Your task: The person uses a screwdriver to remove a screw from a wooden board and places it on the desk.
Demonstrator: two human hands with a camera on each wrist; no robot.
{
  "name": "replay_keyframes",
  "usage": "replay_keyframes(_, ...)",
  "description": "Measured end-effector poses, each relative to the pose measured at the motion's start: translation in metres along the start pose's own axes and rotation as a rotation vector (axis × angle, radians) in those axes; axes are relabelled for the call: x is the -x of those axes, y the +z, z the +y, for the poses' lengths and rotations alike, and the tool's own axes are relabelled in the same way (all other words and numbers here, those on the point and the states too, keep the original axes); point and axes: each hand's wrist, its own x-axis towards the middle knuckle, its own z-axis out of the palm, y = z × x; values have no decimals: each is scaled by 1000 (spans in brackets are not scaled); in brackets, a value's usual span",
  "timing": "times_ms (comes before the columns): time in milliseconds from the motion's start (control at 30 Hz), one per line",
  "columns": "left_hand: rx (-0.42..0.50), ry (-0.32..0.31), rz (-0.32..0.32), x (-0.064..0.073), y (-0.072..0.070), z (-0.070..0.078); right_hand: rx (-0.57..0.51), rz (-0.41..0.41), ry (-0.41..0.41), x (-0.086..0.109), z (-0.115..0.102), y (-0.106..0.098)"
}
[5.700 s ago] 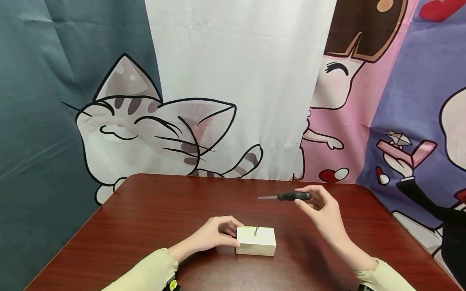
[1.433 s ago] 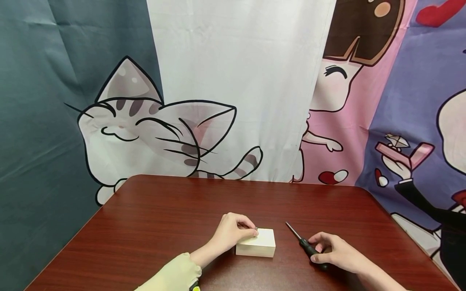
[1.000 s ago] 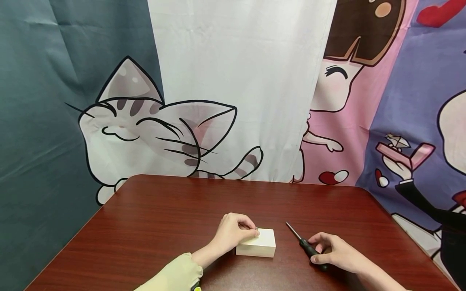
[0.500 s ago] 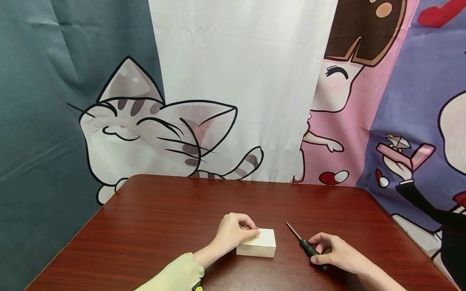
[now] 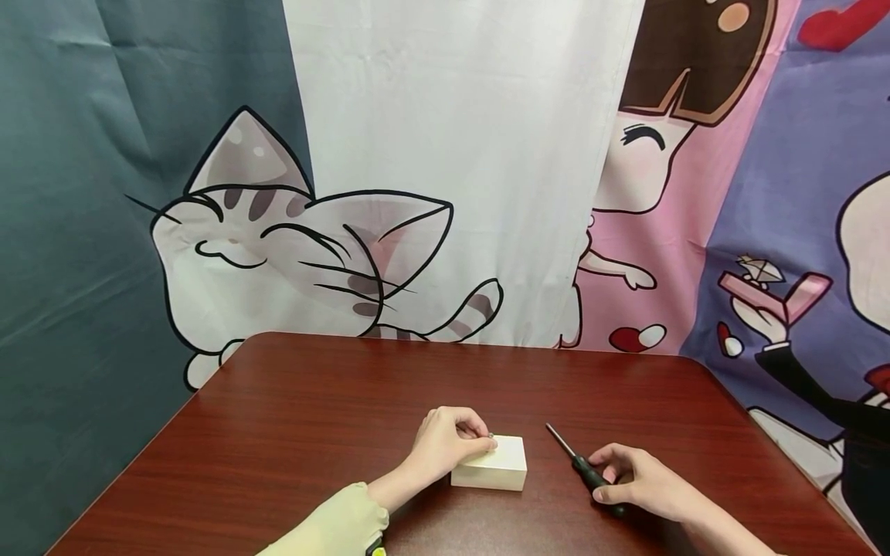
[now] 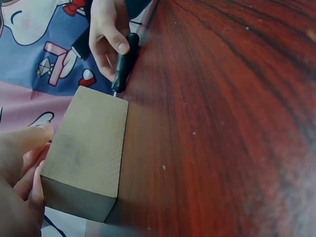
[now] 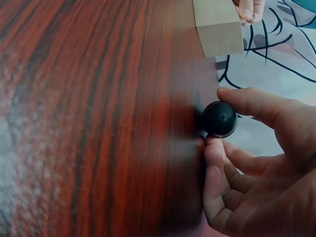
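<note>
A pale wooden block [image 5: 497, 463] rests on the table in front of me. My left hand [image 5: 445, 444] reaches over its left part, thumb and fingertips pinching a small metal screw [image 5: 490, 437] at the top face. Most of that screw is hidden by the fingers. To the right of the block, my right hand [image 5: 643, 483] holds a screwdriver [image 5: 589, 476] by its black handle, low at the tabletop, with the bare shaft pointing away and to the left. The right wrist view shows the rounded handle end [image 7: 219, 119] between thumb and fingers.
The reddish-brown wooden table [image 5: 334, 401] has a far edge with rounded corners. Behind it hangs a cloth backdrop [image 5: 452, 116] printed with a cartoon cat and figures.
Since the oldest frame, the right hand has lowered the screwdriver to the table, and the left hand has moved from the block's side to the screw. Over the last second both hands stay almost still.
</note>
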Motion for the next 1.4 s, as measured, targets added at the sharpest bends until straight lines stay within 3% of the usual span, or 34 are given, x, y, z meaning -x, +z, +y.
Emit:
replay_keyframes(267,77,27,-92,-3,-5,-2,-9,1,-20,1,0,0)
replay_keyframes(467,68,65,-137,-2,-8,-4,11,3,-29,0,0,-1)
replay_keyframes(600,53,76,-123,-2,-8,-5,11,3,-35,0,-1,-1)
replay_keyframes(1033,-1,11,-53,-2,-4,-6,10,10,-35,0,-1,1)
replay_keyframes(1400,81,-18,-58,-2,-3,-3,-1,1,-22,-1,1,1)
